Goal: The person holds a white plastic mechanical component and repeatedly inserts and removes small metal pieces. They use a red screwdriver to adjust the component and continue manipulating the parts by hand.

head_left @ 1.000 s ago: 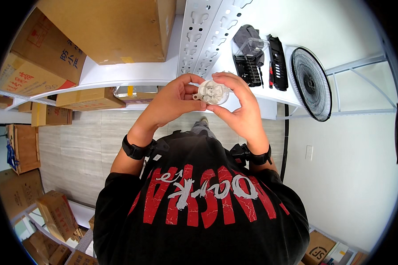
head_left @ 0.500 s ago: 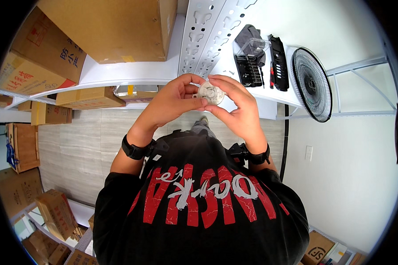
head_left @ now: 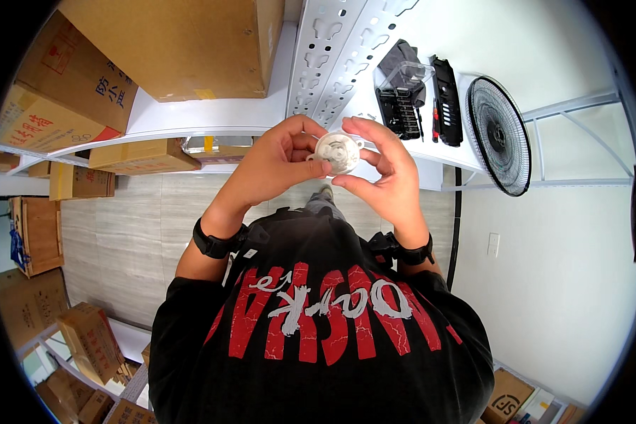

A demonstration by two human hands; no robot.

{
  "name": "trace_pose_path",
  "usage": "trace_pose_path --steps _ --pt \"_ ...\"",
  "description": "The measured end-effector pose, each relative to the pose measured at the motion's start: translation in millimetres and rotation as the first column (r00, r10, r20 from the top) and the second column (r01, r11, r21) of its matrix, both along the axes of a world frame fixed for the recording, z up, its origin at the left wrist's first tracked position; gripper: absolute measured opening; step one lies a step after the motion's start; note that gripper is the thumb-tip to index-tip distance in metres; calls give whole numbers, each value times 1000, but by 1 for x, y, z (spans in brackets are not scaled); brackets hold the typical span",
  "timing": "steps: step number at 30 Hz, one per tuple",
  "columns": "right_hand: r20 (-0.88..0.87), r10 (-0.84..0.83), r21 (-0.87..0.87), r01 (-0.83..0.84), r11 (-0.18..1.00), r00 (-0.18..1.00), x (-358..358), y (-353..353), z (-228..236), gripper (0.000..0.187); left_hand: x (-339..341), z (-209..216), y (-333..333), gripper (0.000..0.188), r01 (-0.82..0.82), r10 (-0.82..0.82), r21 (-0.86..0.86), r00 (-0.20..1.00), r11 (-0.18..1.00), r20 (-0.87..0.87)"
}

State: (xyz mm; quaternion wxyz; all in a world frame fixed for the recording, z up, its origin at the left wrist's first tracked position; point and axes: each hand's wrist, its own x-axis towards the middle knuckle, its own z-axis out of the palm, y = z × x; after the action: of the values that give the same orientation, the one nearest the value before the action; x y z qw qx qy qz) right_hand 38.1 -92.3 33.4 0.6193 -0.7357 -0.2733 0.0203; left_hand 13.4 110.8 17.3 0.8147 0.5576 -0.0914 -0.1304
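Observation:
A small round white plastic part (head_left: 338,150), with side tabs and a ringed, hollow-looking inner face, is held up in front of my chest. My left hand (head_left: 279,159) grips it from the left, thumb pressed on its lower left face and fingers curled behind. Around its right side, the thumb and index finger of my right hand (head_left: 389,162) are spread apart, close to its rim. Whether any right fingertip still touches the part is hard to make out. Each wrist wears a black strap.
Ahead on the right, a white worktop (head_left: 431,145) holds a black tool-bit case (head_left: 399,116), a long black plastic piece (head_left: 446,102), a red-handled screwdriver (head_left: 435,121), grey cloth and a black fan grille (head_left: 498,134). A perforated metal post (head_left: 325,67) stands before me; cardboard boxes (head_left: 184,49) fill the left shelves.
The fingers of my right hand have spread away from the white part, and its hollow inner face now shows more. My left hand keeps its grip.

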Motion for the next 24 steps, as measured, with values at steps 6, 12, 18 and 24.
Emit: trace_pose_path --steps 6,12,18,24 --pt "244 23 -209 29 977 970 3 -2 8 58 -2 5 0 36 -13 13 29 1000 1000 5" --pt "206 -36 -107 59 992 978 5 -2 -5 57 -3 4 0 40 35 -36 -23 999 999 -19" --pt "345 -131 -163 197 967 929 2 2 1 54 -3 7 -3 35 24 -24 -18 999 1000 -27" --pt "363 -173 -150 241 959 916 3 4 -6 55 -2 4 -5 27 18 -18 1 995 1000 -99"
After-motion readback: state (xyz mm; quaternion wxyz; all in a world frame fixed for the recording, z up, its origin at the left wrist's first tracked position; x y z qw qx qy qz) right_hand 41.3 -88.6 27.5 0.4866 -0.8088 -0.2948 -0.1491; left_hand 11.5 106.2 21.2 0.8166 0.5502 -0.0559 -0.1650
